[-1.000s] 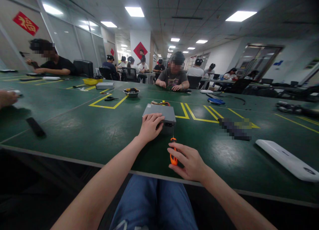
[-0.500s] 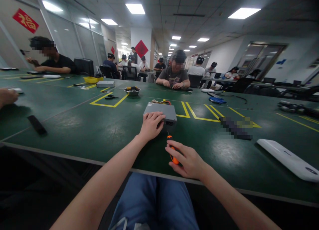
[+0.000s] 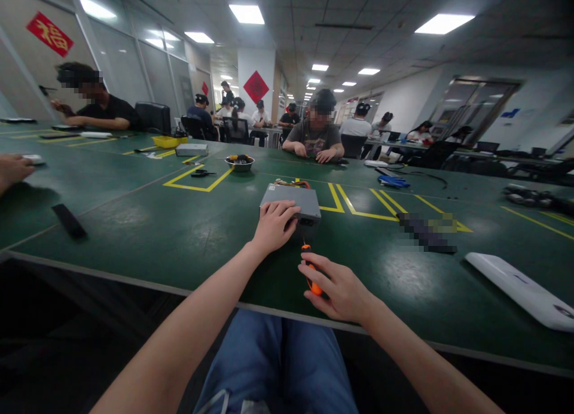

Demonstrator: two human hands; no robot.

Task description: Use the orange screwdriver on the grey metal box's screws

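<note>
A grey metal box [image 3: 293, 200] with coloured wires at its far side lies on the green table [image 3: 170, 234] in front of me. My left hand [image 3: 273, 225] rests on the box's near left corner, fingers curled over the top. My right hand [image 3: 336, 288] is closed around an orange-handled screwdriver [image 3: 311, 272]. The screwdriver's thin shaft points toward the near face of the box, a short way from it.
A white flat device [image 3: 520, 289] lies at the right, a black bar [image 3: 69, 220] at the left, a metal bowl [image 3: 239, 162] and a blue tool [image 3: 389, 180] farther back. Yellow tape lines mark the table. Several people sit across; another person's hand [image 3: 12, 170] rests at the far left.
The screwdriver tip has drifted slightly left and back from the box's near face. My left hand has stayed on the box.
</note>
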